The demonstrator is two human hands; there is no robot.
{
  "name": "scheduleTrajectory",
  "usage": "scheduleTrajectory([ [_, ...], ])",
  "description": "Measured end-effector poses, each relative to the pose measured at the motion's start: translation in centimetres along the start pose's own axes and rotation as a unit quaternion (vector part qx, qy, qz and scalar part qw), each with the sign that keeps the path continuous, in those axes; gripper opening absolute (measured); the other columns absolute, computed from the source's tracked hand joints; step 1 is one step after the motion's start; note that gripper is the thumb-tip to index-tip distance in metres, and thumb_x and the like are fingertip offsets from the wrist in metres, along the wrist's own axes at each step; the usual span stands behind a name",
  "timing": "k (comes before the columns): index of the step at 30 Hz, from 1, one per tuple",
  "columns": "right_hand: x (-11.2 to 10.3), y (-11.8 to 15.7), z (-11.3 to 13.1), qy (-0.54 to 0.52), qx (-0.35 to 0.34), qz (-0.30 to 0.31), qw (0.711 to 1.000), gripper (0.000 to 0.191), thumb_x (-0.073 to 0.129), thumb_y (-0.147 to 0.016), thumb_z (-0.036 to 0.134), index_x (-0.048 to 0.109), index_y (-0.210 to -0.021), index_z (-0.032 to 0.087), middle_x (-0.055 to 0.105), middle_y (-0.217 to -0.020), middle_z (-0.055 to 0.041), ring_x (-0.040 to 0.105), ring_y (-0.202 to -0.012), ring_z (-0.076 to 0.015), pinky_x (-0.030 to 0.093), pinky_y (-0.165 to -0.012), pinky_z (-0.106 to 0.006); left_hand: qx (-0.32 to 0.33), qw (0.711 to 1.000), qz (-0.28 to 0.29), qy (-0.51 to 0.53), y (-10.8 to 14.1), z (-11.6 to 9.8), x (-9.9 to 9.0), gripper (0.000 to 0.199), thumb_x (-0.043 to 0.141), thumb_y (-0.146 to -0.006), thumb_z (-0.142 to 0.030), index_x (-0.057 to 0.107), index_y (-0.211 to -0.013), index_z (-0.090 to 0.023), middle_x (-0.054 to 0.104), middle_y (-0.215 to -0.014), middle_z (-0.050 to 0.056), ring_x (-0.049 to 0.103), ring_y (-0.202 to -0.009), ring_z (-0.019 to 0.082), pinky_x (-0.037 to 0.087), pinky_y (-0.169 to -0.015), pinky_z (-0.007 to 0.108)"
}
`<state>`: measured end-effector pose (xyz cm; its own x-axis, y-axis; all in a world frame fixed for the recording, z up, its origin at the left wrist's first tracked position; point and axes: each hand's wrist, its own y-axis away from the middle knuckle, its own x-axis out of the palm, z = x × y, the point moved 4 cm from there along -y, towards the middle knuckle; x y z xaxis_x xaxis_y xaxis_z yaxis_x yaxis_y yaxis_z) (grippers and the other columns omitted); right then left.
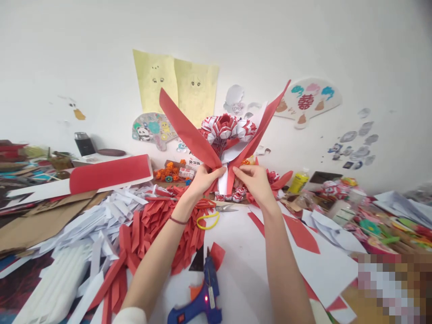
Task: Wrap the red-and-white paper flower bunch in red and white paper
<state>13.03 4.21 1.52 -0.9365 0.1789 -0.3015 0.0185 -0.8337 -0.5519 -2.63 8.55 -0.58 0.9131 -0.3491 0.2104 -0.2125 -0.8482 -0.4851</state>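
Both hands are raised in front of me at the base of a paper flower bouquet (225,127) with red and white blooms. My left hand (204,180) pinches the lower end of a long pointed red paper leaf (189,132), which slants up to the left. With thumb and fingers closed, my right hand (251,177) grips a second red paper leaf (261,130) that flares up to the right. White paper (223,180) shows between the two hands. The stems behind my fingers are partly hidden.
On the table lie a blue glue gun (211,288) with a lit red light, yellow-handled scissors (209,220), a heap of red paper strips (158,225) and white strips (114,207). A red paper roll (111,174) lies left; a yellow bottle (299,181) stands right. The wall rises behind.
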Motion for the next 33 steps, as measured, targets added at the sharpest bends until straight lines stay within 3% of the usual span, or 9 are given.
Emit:
scheduleTrajectory([
  [3,0.1,-0.1,-0.3,-0.023,0.009,0.010,1.000,0.040,0.067,-0.082,0.051,0.063,-0.065,0.015,0.064,-0.056,-0.0044,0.055,-0.049,-0.0157,0.043,-0.051,-0.026,-0.009,1.000,0.015,-0.024,0.0,0.3,-0.1,0.028,0.077,-0.074,-0.035,0.062,-0.081,-0.013,0.064,-0.073,-0.001,0.056,-0.068,0.010,0.046,-0.064,0.022],
  [6,-0.1,0.0,-0.3,0.021,0.015,-0.014,1.000,0.037,0.070,-0.079,0.047,0.064,-0.065,0.014,0.064,-0.056,-0.0046,0.056,-0.050,-0.0168,0.041,-0.050,-0.027,-0.018,0.999,0.022,-0.035,0.0,0.7,0.0,0.029,0.078,-0.073,-0.036,0.062,-0.081,-0.013,0.064,-0.073,0.000,0.056,-0.067,0.010,0.045,-0.063,0.022],
  [9,-0.2,0.0,0.2,0.112,-0.028,-0.040,0.992,0.036,0.067,-0.082,0.042,0.061,-0.060,0.015,0.061,-0.053,-0.0028,0.053,-0.051,-0.0152,0.036,-0.052,-0.026,-0.029,0.999,0.028,-0.033,0.1,1.0,0.1,0.030,0.078,-0.074,-0.037,0.062,-0.083,-0.013,0.066,-0.076,0.001,0.058,-0.069,0.012,0.047,-0.066,0.023],
  [13,-0.1,-0.1,0.7,0.242,-0.094,-0.057,0.964,0.048,0.061,-0.088,0.038,0.045,-0.048,0.017,0.047,-0.046,0.0007,0.036,-0.048,-0.0106,0.024,-0.054,-0.028,-0.039,0.998,0.042,-0.035,0.2,1.1,0.3,0.031,0.078,-0.074,-0.039,0.063,-0.084,-0.014,0.067,-0.079,0.002,0.060,-0.070,0.012,0.048,-0.067,0.023],
  [16,0.2,-0.1,0.8,0.265,-0.114,-0.052,0.956,0.045,0.057,-0.090,0.034,0.045,-0.051,0.017,0.047,-0.049,0.0001,0.036,-0.051,-0.0117,0.024,-0.056,-0.029,-0.033,0.998,0.039,-0.038,0.2,1.0,0.3,0.031,0.077,-0.074,-0.039,0.063,-0.083,-0.014,0.066,-0.077,0.001,0.059,-0.069,0.012,0.048,-0.066,0.023],
  [21,0.4,-0.2,0.8,0.183,-0.105,-0.015,0.977,0.038,0.054,-0.092,0.032,0.053,-0.057,0.018,0.056,-0.055,-0.0016,0.050,-0.055,-0.0143,0.035,-0.061,-0.028,-0.006,0.998,0.019,-0.058,0.0,0.9,-0.1,0.032,0.076,-0.075,-0.041,0.061,-0.080,-0.014,0.063,-0.074,0.000,0.056,-0.067,0.011,0.045,-0.064,0.022],
  [28,0.3,-0.4,-0.9,-0.047,-0.015,0.029,0.998,0.036,0.070,-0.083,0.048,0.067,-0.065,0.016,0.060,-0.054,-0.0006,0.050,-0.049,-0.0132,0.039,-0.052,-0.026,0.001,0.999,0.035,-0.032,-0.4,1.1,-0.7,0.033,0.077,-0.073,-0.040,0.060,-0.082,-0.013,0.064,-0.076,0.001,0.057,-0.069,0.012,0.046,-0.066,0.024],
  [33,0.0,-0.3,-1.1,-0.067,-0.005,0.041,0.997,0.040,0.073,-0.078,0.053,0.069,-0.066,0.015,0.061,-0.055,-0.0018,0.050,-0.049,-0.0133,0.039,-0.049,-0.026,-0.002,0.999,0.037,-0.037,-0.5,1.2,-0.9,0.032,0.078,-0.071,-0.040,0.061,-0.079,-0.014,0.064,-0.074,0.000,0.056,-0.067,0.011,0.044,-0.065,0.023],
])
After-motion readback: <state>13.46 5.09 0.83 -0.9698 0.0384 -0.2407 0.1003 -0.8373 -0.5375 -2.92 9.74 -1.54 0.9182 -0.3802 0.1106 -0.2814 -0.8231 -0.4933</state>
